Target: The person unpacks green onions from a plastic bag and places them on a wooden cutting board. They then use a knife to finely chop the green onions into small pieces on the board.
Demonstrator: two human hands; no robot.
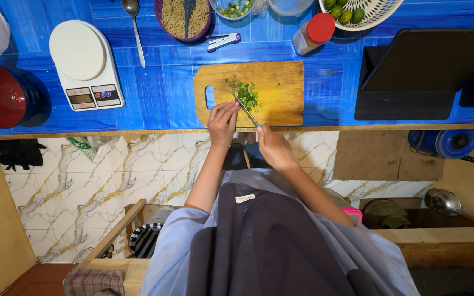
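The knife handle hides inside the right hand. The top edge cuts off the spoon, the bowl of grains and the basket of limes. The scale screen is too small to read.

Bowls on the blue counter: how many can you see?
3, all along the far edge: a purple bowl of grains, a clear bowl of chopped greens, and a white slotted bowl of limes. Each is cut off by the frame; others may lie beyond it.
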